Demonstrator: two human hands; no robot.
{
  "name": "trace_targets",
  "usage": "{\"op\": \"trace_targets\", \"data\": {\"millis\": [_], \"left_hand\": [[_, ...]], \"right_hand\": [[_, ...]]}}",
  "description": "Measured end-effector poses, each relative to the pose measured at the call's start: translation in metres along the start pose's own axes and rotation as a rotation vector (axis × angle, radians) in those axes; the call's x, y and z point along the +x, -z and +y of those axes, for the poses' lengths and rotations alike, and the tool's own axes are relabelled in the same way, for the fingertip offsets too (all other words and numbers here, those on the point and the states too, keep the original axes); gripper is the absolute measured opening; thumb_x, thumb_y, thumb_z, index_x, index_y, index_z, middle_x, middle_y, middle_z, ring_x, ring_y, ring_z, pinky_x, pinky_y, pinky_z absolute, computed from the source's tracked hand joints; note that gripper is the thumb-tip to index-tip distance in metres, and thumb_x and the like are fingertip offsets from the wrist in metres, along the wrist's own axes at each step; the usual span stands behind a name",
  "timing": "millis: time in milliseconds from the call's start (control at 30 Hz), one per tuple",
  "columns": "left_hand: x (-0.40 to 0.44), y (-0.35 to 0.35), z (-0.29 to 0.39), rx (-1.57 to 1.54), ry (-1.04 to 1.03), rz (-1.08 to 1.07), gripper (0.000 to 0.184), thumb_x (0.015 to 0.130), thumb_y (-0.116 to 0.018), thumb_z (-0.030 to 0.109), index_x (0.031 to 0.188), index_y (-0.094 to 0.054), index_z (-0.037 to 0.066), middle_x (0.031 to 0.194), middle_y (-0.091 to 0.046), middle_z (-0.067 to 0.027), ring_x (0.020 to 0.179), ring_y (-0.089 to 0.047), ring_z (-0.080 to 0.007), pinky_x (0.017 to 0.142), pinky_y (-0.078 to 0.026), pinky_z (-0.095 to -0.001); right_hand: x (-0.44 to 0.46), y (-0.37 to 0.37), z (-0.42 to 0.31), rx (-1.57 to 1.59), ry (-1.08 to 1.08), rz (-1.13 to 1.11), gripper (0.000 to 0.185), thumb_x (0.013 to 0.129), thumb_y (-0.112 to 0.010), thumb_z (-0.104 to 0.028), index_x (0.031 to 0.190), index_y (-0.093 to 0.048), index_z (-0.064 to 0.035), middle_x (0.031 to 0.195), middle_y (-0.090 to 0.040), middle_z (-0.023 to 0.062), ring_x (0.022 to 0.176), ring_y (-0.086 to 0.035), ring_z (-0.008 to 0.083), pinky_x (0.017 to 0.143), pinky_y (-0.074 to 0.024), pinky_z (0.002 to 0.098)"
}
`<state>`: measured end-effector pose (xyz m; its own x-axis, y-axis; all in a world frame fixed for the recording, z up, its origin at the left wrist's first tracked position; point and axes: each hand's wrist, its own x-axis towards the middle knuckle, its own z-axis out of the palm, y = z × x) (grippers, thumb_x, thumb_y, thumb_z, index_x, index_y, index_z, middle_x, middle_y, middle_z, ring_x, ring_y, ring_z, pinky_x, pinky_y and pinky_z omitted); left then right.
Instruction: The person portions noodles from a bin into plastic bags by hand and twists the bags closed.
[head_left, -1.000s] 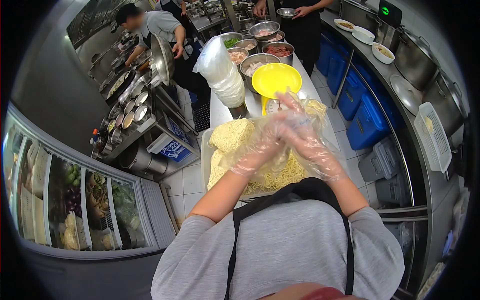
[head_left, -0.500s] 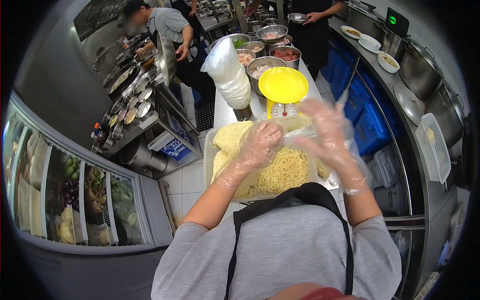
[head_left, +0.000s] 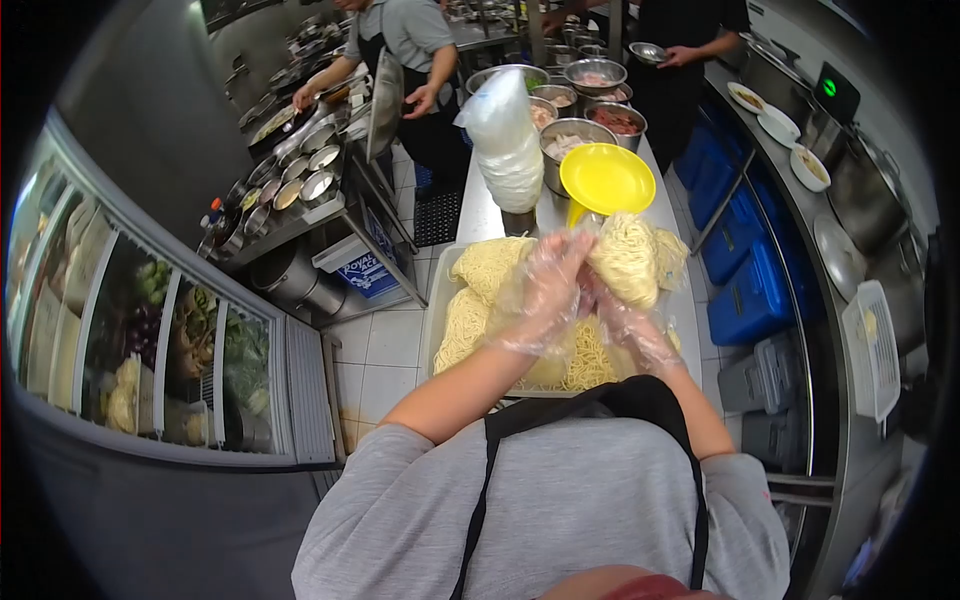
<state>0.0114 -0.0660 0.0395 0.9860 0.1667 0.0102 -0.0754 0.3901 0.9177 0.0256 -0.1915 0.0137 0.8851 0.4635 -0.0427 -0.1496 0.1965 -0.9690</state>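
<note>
My left hand, in a clear plastic glove, is over the middle of the noodle tray, fingers stretched upward and slightly blurred. Close against it is my right hand, also gloved, its fingers partly hidden. A bundle of pale noodles is just above my right hand; whether that hand grips it I cannot tell. Another noodle bundle lies right beside it. Yellow noodles lie loose in the tray, with larger pale clumps on its left. Behind stands a scale with a yellow dish.
A tall stack of clear plastic bags stands left of the scale. Metal bowls of meat are farther back. One person works at the left stove; another holds a small bowl. Blue bins stand at the right.
My hands have come back together, my right hand moving in from the right. A noodle bundle now shows above it, near the scale. The view has shifted, moving the surroundings rightward.
</note>
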Motion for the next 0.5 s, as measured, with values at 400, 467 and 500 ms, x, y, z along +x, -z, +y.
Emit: {"op": "trace_targets", "data": {"millis": [400,467,500], "left_hand": [[-0.012,0.038,-0.046,0.666,-0.437,-0.001,0.021,0.084,-0.064,0.014,0.073,-0.056,-0.001,0.072,-0.05,-0.0081,0.067,-0.05,-0.0158,0.061,-0.041,-0.0304],[-0.013,0.044,-0.051,0.677,-0.365,-0.081,0.021,0.085,-0.064,0.016,0.074,-0.056,-0.001,0.072,-0.05,-0.0076,0.067,-0.049,-0.0156,0.061,-0.041,-0.0298],[-0.011,0.045,-0.059,0.537,-0.264,-0.137,0.023,0.085,-0.063,0.018,0.075,-0.057,-0.001,0.073,-0.05,-0.0074,0.067,-0.049,-0.0154,0.062,-0.041,-0.0298]], "right_hand": [[-0.015,0.015,-0.007,-1.37,0.684,-0.14,0.014,0.09,-0.051,-0.016,0.092,-0.06,-0.0052,0.081,-0.057,0.0125,0.077,-0.054,0.0316,0.069,-0.04,0.0406],[-0.013,0.024,-0.007,-1.487,0.7,-0.164,0.015,0.09,-0.052,-0.016,0.092,-0.061,-0.0047,0.086,-0.056,0.0134,0.081,-0.053,0.0311,0.072,-0.0397,0.0404],[-0.008,0.036,0.003,-1.343,0.696,-0.186,0.015,0.09,-0.052,-0.017,0.093,-0.061,-0.0043,0.089,-0.054,0.013,0.083,-0.052,0.0287,0.074,-0.0397,0.038]]}}
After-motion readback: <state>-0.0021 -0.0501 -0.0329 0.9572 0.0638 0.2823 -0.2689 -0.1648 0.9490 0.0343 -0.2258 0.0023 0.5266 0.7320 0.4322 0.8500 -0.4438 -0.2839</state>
